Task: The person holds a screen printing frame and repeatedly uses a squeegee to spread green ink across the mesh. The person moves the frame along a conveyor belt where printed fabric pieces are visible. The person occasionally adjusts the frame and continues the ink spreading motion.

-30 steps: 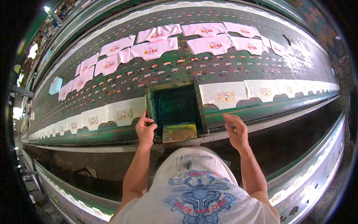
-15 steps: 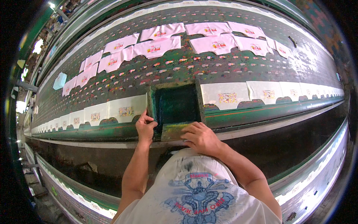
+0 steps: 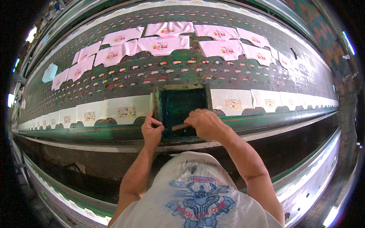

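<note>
A screen-printing frame [image 3: 183, 87] with dark green mesh lies at the near edge of the long printing table. My left hand [image 3: 152, 131] is closed on its left side near the lower corner, thumb and fingers pinched together. Over the near right part of the mesh, my right hand [image 3: 207, 123] grips a squeegee [image 3: 180, 127], whose blade is partly hidden by the fingers. White fabric pieces with colourful prints lie on both sides of the frame, one printed piece [image 3: 127, 110] at left and another printed piece [image 3: 232, 102] at right.
Pink fabric pieces [image 3: 162, 45] with red and yellow prints lie in two rows farther back on the table. A light blue cloth [image 3: 49, 73] sits at far left, and a small dark object [image 3: 294, 53] at far right. A pale rail [image 3: 95, 148] runs along the near edge.
My right hand has moved away from my body and slightly right, bringing the squeegee from the frame's near edge onto the mesh. My left hand keeps its hold on the frame.
</note>
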`<state>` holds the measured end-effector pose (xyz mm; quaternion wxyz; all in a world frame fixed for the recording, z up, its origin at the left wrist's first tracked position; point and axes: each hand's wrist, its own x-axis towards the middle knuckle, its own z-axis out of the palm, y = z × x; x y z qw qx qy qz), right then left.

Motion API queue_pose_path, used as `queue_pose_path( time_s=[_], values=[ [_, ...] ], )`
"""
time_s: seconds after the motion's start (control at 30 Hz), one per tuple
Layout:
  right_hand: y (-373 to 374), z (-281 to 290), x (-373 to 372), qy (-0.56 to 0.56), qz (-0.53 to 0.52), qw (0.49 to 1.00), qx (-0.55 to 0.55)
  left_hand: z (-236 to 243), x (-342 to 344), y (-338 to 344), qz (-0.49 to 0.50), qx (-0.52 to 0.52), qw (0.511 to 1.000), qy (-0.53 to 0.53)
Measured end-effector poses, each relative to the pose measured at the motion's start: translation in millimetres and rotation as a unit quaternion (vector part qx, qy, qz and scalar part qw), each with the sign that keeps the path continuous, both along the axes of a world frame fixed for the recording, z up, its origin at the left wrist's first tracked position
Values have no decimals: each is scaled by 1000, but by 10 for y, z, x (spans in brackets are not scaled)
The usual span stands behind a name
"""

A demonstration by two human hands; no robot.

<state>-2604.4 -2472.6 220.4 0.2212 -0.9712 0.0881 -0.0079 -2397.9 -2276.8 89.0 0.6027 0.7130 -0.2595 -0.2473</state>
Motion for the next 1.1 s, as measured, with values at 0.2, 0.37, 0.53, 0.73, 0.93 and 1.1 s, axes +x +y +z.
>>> queue_pose_path(
  time_s=[0.2, 0.37, 0.53, 0.73, 0.93, 1.1],
  values=[
    [-469, -122, 590, -47, -82, 994, -52, -3, 30, 6, -14, -117, 978, 175],
    [-381, -193, 695, -60, -128, 988, -63, 7, 52, 29, -27, -146, 971, 189],
    [65, -146, 478, -40, -122, 989, -67, -10, 0, 20, -18, -148, 974, 168],
    [556, -97, 114, -38, -98, 992, -75, 21, -7, -6, -36, -119, 984, 126],
    [769, -72, -124, -17, -94, 995, -15, 151, -7, 1, -65, 26, 991, -113],
    [582, -118, -482, -34, -89, 988, 122, 73, -36, 1, -24, 20, 994, -105]
  ],
)
